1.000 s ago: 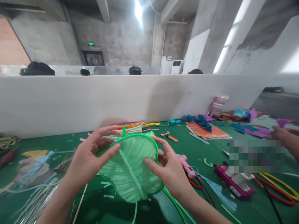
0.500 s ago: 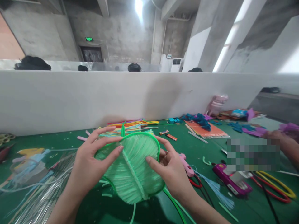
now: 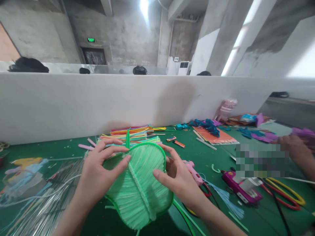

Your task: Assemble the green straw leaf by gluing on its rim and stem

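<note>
I hold a light green leaf-shaped piece (image 3: 140,185) made of fine strands inside a green rim, tilted above the green table (image 3: 73,147). My left hand (image 3: 98,173) grips its left edge, thumb across the front and fingers spread along the top. My right hand (image 3: 178,178) grips the right edge, thumb on the front and fingers behind the rim. A green stem runs down from the piece toward me.
A pile of coloured sticks (image 3: 133,133) lies behind the piece by the white partition (image 3: 98,101). A pink glue gun (image 3: 193,170) and purple glue gun (image 3: 242,188) lie right. Another person's hand (image 3: 294,149) works at far right. Clear wrap (image 3: 31,203) lies left.
Both hands keep hold of the green piece; it has shifted slightly down and turned a little in my grip, and the view has drifted to the right.
</note>
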`<control>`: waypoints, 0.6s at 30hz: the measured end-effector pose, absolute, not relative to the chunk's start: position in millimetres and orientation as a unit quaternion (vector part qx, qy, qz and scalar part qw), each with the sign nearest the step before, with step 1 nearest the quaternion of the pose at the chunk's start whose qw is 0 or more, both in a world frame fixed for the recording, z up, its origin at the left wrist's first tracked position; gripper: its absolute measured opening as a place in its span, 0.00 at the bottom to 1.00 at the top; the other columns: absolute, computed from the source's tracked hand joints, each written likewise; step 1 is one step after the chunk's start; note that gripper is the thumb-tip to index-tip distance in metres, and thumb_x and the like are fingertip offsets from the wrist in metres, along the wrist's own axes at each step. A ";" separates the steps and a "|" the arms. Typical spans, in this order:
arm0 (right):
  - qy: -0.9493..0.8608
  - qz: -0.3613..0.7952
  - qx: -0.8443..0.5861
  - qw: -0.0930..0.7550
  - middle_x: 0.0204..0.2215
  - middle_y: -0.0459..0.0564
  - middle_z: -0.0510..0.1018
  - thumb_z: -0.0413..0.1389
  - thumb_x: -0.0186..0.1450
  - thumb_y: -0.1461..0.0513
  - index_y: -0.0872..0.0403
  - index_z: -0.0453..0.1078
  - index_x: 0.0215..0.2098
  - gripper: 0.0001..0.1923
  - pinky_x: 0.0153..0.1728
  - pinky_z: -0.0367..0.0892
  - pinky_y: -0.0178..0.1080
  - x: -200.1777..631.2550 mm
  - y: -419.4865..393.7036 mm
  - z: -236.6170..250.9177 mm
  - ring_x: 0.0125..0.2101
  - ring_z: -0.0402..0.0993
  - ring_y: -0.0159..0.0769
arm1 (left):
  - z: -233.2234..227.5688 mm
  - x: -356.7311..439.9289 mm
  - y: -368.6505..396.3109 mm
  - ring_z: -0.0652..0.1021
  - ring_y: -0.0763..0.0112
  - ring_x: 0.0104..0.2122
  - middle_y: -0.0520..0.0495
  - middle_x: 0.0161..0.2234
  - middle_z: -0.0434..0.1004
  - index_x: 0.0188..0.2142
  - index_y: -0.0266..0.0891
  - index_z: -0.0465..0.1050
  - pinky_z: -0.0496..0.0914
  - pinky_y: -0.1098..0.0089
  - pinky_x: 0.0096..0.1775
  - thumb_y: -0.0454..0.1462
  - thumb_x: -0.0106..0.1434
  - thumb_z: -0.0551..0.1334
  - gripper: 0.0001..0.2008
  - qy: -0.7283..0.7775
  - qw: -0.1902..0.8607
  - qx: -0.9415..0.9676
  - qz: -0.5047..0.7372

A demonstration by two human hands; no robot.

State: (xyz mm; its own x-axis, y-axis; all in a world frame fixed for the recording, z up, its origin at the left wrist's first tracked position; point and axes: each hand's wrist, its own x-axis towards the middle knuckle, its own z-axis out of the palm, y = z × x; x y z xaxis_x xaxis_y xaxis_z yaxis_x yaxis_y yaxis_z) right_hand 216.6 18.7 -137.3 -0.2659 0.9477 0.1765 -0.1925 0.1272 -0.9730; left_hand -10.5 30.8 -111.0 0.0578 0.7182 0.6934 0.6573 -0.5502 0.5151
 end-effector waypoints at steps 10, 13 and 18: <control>-0.784 0.249 -0.285 0.492 0.54 0.50 0.75 0.59 0.65 0.64 0.47 0.71 0.53 0.18 0.57 0.65 0.48 226.4 48.8 -95.0 0.56 0.70 0.42 | -111.8 -7.1 31.0 0.77 0.60 0.48 0.49 0.48 0.75 0.39 0.51 0.80 0.71 0.52 0.51 0.43 0.63 0.66 0.06 0.472 0.020 0.730 0.494; -0.797 0.226 -0.275 0.489 0.51 0.52 0.76 0.58 0.64 0.66 0.49 0.74 0.50 0.16 0.57 0.65 0.49 224.7 57.1 -91.5 0.55 0.71 0.41 | -111.9 -7.0 30.3 0.77 0.61 0.48 0.51 0.48 0.75 0.39 0.52 0.80 0.71 0.52 0.52 0.42 0.62 0.67 0.06 0.473 0.015 0.728 0.495; -0.800 0.222 -0.266 0.490 0.50 0.54 0.78 0.57 0.64 0.66 0.52 0.75 0.46 0.13 0.57 0.65 0.49 224.4 61.6 -93.8 0.54 0.73 0.40 | -112.5 -7.0 29.5 0.76 0.62 0.49 0.52 0.49 0.75 0.41 0.54 0.80 0.70 0.54 0.53 0.42 0.62 0.67 0.07 0.474 -0.005 0.727 0.496</control>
State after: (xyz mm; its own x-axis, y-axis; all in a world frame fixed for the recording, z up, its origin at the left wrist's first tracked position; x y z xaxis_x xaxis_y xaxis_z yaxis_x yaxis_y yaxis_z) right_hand 224.4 61.6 -93.8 -0.3783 0.6425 0.6664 0.2083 0.7605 -0.6150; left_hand -7.0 29.5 -112.5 0.0583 0.6842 0.7270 0.6939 -0.5513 0.4632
